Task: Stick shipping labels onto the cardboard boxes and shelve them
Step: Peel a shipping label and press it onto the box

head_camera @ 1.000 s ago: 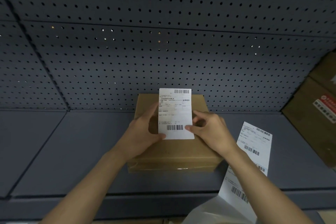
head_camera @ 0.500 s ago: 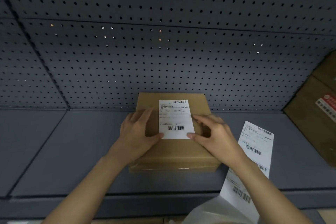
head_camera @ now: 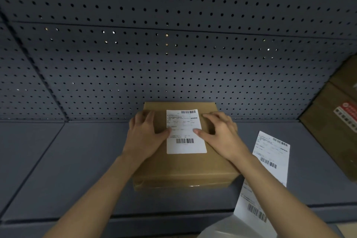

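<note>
nearby, label strip [head_camera: 270, 162], side cartons [head_camera: 334, 127]

Dark grey shelf [head_camera: 87, 160] carrying boxes and labels.
A brown cardboard box [head_camera: 185, 172] sits flat at the middle of the shelf, its far side at the back edge. Just beside it to the right, a white strip of shipping labels [head_camera: 270, 160] lies flat and runs over the front edge. In the right back corner a second cardboard box [head_camera: 332, 137] stands, seemingly tilted, partly out of view.

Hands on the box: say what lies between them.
The white shipping label lies flat on the box between left hand and right hand, shown in the head view.
</note>
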